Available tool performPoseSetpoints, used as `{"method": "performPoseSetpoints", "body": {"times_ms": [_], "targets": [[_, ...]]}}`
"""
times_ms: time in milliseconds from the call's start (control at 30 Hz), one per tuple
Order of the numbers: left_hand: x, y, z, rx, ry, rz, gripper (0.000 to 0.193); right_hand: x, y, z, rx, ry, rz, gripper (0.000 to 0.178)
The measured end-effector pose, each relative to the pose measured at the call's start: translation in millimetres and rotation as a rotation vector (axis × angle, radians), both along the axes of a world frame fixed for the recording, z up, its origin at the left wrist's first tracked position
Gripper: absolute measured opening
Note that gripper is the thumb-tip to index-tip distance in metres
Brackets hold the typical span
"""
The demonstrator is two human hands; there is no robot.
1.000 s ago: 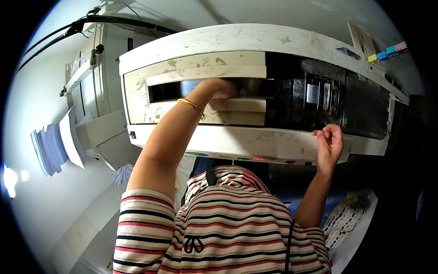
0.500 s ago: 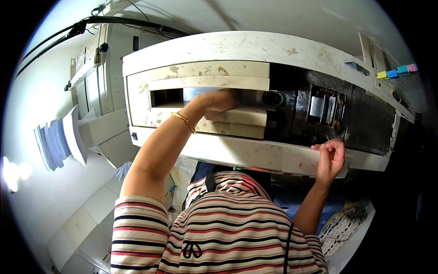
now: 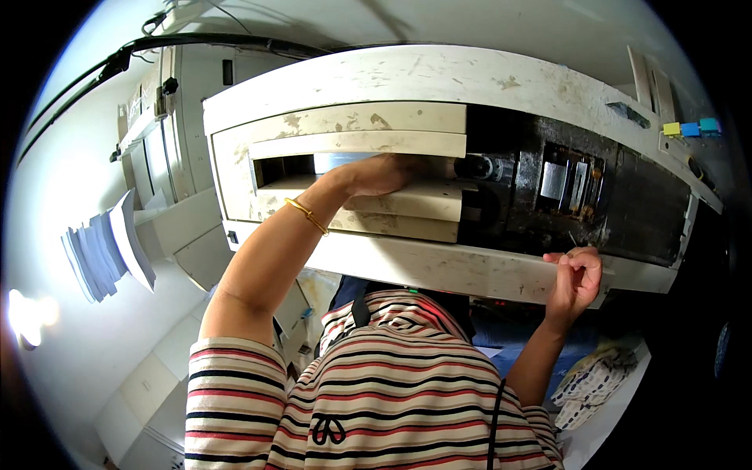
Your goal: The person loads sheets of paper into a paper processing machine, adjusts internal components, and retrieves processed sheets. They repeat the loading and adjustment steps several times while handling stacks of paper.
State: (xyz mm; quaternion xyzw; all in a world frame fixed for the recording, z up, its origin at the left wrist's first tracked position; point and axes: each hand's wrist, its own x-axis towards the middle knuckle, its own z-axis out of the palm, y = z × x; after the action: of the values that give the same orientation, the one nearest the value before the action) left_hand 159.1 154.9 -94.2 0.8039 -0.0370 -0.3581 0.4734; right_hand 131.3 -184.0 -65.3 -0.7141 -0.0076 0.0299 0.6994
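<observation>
Here's the left hand [image 3: 380, 174], gold bangle [image 3: 308, 215] on its wrist, reaching into the long slot [image 3: 286, 167] atop the white machine [image 3: 352, 74]; its fingers are blurred and shadowed, so I can't tell whether they're apart or closed. Over right, the right hand [image 3: 578, 278] has thumb and fingers drawn together by the near edge of the dark panel [image 3: 638, 207]; anything between them is too small to tell. Paper sheets [image 3: 95, 260] fan out at left.
</observation>
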Motion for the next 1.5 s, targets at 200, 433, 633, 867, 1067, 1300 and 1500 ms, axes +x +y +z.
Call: {"method": "performPoseSetpoints", "body": {"times_ms": [200,433,633,867,1067,1300,1500], "targets": [[-2,5,-13,0.161,0.069,-0.086,0.030,1,0,3,0.024,-0.007,0.007,0.017],[27,-20,14,0.611,0.176,-0.394,0.041,2,-3,0,0.096,-0.040,-0.004,0.016],[25,-24,20,0.416,0.182,-0.184,0.032,1,-5,-6,0.111,-0.069,-0.003,0.018],[5,-5,-4,0.270,0.178,-0.101,0.038,0,-5,-3,0.125,-0.039,-0.017,0.018],[0,-4,-6,0.146,0.142,-0.028,0.036,-2,-2,-4,0.081,-0.050,-0.038,0.019],[5,-5,1,0.043,0.210,-0.010,0.032,-1,0,-2,0.054,-0.050,-0.026,0.019],[7,-1,2,0.089,0.110,-0.125,0.033,-1,-1,-3,0.086,-0.048,-0.043,0.020]]}}
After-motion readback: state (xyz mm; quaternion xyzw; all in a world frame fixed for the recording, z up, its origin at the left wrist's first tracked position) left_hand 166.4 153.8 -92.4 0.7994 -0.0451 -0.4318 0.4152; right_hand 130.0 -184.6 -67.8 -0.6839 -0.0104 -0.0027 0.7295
